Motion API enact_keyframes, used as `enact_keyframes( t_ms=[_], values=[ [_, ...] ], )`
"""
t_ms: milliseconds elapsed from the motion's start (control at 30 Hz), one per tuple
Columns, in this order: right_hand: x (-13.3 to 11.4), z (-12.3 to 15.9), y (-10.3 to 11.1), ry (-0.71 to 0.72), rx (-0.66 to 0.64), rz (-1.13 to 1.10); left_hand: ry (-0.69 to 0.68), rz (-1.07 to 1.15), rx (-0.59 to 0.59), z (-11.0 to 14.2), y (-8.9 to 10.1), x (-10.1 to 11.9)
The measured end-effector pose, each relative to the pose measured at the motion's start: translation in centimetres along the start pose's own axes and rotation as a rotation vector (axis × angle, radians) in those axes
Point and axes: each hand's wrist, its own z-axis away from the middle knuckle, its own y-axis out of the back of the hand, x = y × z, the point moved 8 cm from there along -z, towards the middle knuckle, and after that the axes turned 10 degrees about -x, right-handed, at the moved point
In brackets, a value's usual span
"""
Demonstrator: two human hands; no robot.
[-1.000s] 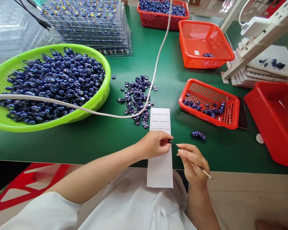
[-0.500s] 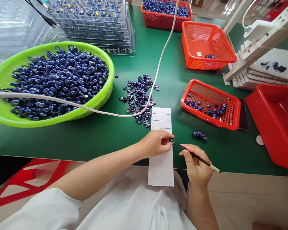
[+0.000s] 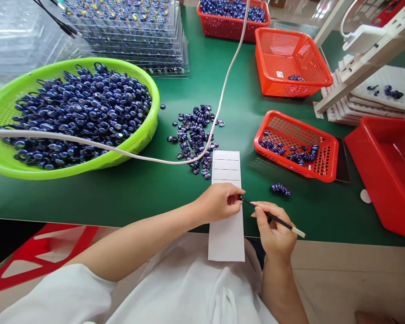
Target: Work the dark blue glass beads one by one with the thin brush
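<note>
My left hand (image 3: 218,201) is closed in a pinch on a small dark piece (image 3: 240,197), mostly hidden by the fingertips. It rests over a white paper strip (image 3: 227,240) with ruled lines, which overhangs the table's front edge. My right hand (image 3: 276,229) is closed around a slim black pen-like tool (image 3: 281,220) with a pale rear end. The tool's thin front tip meets the dark piece at my left fingertips; its exact kind is unclear. Beyond the strip lies a loose pile of shiny dark-blue pieces (image 3: 196,132). A short curved row of similar pieces (image 3: 280,189) lies right of the strip.
A green basket (image 3: 153,110) heaped with dark-blue looped pieces stands left. Red baskets (image 3: 330,155) line the right side. A white cable (image 3: 148,158) crosses over the green table (image 3: 175,189). Stacked clear trays (image 3: 185,63) stand behind; a white post (image 3: 354,67) rises at right.
My right hand and the rear end of the black tool have shifted slightly left and up. My left hand keeps its pinch in nearly the same place.
</note>
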Motion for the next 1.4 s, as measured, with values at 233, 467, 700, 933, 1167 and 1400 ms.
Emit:
enact_keyframes(
  t_ms=[233,467,700,933,1167,1400],
  values=[
    [-0.1,0.0,0.3,-0.014,0.017,-0.029,-0.001,0.000,-0.010,0.1,0.0,0.0],
    [-0.5,0.0,0.0,0.043,0.018,0.060,-0.006,0.022,-0.028,-0.1,-0.1,0.0],
    [-0.4,0.3,0.1,0.051,0.036,0.102,0.010,0.057,-0.029,-0.1,-0.1,-0.2],
    [-0.1,0.3,0.5,0.005,0.110,-0.016,0.033,0.148,-0.047,-0.1,-0.4,-0.6],
    [0.1,0.7,1.4,-0.025,0.252,-0.191,0.051,-0.329,0.224,1.3,6.7,-0.4],
    [0.2,1.5,2.7,0.082,0.483,-0.307,0.083,-0.742,0.292,0.7,7.2,1.0]
  ],
)
